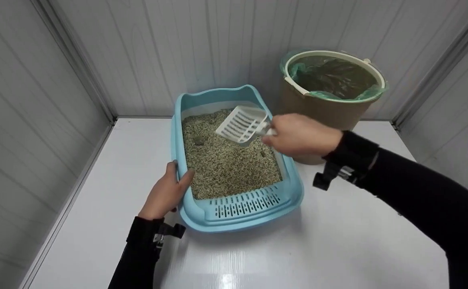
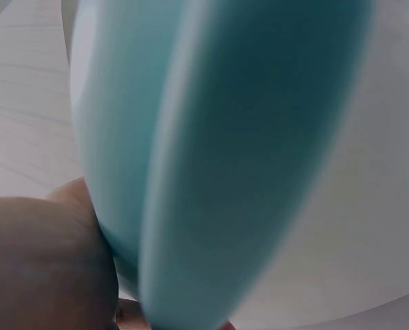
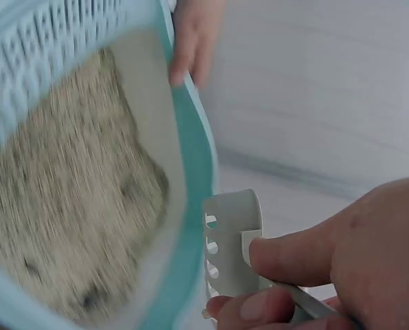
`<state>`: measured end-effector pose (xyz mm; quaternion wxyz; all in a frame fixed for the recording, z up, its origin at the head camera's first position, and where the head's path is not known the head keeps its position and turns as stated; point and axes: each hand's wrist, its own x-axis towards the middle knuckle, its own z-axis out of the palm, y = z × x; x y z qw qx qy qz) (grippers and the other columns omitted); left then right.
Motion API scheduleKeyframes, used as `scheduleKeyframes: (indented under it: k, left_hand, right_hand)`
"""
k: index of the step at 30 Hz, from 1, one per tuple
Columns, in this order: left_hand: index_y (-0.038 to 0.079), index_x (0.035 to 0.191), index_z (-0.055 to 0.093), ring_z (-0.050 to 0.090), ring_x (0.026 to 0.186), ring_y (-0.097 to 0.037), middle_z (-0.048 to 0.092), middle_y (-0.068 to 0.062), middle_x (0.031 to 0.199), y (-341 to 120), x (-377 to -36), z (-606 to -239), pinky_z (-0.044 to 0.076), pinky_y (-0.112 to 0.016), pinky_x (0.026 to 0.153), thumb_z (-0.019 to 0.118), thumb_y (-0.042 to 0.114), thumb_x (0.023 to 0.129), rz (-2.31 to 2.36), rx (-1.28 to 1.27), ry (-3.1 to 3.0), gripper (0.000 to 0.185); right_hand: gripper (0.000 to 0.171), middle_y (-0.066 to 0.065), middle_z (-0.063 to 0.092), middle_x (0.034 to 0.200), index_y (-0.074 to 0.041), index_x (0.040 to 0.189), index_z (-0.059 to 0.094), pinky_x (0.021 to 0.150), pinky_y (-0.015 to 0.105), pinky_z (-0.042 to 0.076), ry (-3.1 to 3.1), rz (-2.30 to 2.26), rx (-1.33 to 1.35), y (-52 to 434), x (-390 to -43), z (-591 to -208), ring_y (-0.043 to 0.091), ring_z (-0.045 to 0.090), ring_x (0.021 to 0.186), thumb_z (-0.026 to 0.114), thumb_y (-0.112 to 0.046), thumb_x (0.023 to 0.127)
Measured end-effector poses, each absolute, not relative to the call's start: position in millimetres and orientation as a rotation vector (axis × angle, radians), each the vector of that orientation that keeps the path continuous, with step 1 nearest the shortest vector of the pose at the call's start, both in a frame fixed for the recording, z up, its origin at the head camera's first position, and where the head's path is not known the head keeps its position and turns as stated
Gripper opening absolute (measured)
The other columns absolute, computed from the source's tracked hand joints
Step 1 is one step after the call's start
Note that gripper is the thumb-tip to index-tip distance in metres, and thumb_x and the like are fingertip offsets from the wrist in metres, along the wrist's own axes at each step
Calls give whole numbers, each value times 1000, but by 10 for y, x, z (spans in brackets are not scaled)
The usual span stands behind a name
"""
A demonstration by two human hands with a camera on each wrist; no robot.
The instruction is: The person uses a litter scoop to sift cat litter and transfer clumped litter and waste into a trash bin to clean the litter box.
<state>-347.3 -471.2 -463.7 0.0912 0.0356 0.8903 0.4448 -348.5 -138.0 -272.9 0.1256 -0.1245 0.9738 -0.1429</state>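
A blue litter box filled with grainy tan litter stands on the white surface. My left hand grips its left rim, thumb over the inside edge; the left wrist view shows that blue rim up close. In my right hand I hold a white slotted litter scoop by its handle, above the far right part of the litter. No litter shows on the scoop's blade. A few dark clumps lie in the litter in the right wrist view.
Behind and right of the box stands a brown bucket lined with a green plastic bag, its white ring and handle around the top. Pale panelled walls close in the back and both sides. The white tabletop extends toward me.
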Motion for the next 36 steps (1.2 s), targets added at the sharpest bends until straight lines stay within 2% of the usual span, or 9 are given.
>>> scheduleKeyframes:
  k: [4, 8, 11, 13, 18, 20, 25, 30, 36]
  left_hand:
    - [0, 177, 10, 69, 82, -30, 63, -32, 132, -4710, -3458, -4653, 56, -42, 62, 49, 62, 115, 1320, 103, 2639, 95]
    - [1, 177, 11, 69, 81, -29, 64, -32, 129, -4696, -3445, -4671, 57, -42, 59, 49, 62, 115, 1320, 89, 2631, 95]
    - [0, 176, 13, 71, 85, -31, 62, -35, 136, -4683, -3452, -4668, 59, -43, 60, 50, 60, 115, 1323, 92, 2643, 93]
    - [-1, 176, 14, 72, 88, -33, 60, -37, 143, -4679, -3452, -4661, 59, -44, 62, 50, 59, 116, 1320, 100, 2658, 92]
    - [0, 176, 15, 73, 94, -34, 59, -37, 145, -4686, -3435, -4644, 59, -44, 69, 50, 59, 116, 1315, 116, 2669, 91]
    - [0, 176, 15, 72, 94, -33, 60, -36, 145, -4686, -3431, -4641, 59, -44, 69, 49, 60, 116, 1318, 120, 2667, 91]
    - [1, 176, 13, 71, 87, -32, 60, -35, 142, -4695, -3402, -4634, 58, -42, 65, 48, 60, 116, 1311, 103, 2659, 92]
    - [-1, 177, 10, 70, 82, -29, 60, -36, 143, -4722, -3371, -4637, 57, -42, 65, 47, 61, 116, 1290, 103, 2670, 94]
    - [-1, 176, 9, 69, 78, -28, 62, -34, 138, -4753, -3322, -4624, 56, -42, 64, 46, 58, 117, 1300, 132, 2678, 91]
  right_hand:
    - [38, 4, 65, 91, -3, 135, 73, 57, 30, 46, 2607, -462, -324, -1810, -3544, -3085, 13, 50, 64, 63, -33, 114]
    - [27, 0, 58, 83, -3, 118, 74, 52, 25, 38, 2514, -399, -332, -2141, -3640, -3331, 9, 42, 58, 61, -26, 114]
    - [20, -2, 51, 78, -7, 102, 70, 51, 26, 36, 2487, -327, -326, -2303, -3724, -3413, 10, 40, 56, 58, -18, 113]
    - [22, -1, 49, 77, -10, 96, 67, 50, 26, 35, 2452, -189, -393, -2403, -3785, -3444, 11, 39, 57, 54, -11, 114]
    - [37, 4, 44, 81, -12, 83, 54, 60, 30, 32, 2274, 379, -815, -2630, -3943, -3519, 16, 36, 64, 46, -4, 118]
    - [39, 5, 42, 83, -13, 81, 51, 64, 32, 31, 2222, 474, -881, -2692, -3994, -3557, 17, 33, 66, 47, -2, 118]
    - [37, 6, 42, 82, -13, 82, 53, 66, 34, 30, 2215, 501, -908, -2792, -4074, -3688, 18, 30, 66, 50, -1, 117]
    - [34, 6, 46, 83, -8, 88, 58, 71, 32, 33, 2262, 496, -1023, -2862, -4093, -3859, 19, 37, 71, 46, -2, 119]
    - [36, 7, 52, 87, -10, 83, 59, 68, 31, 35, 2446, 174, -802, -2943, -4126, -4043, 20, 43, 74, 47, -6, 117]
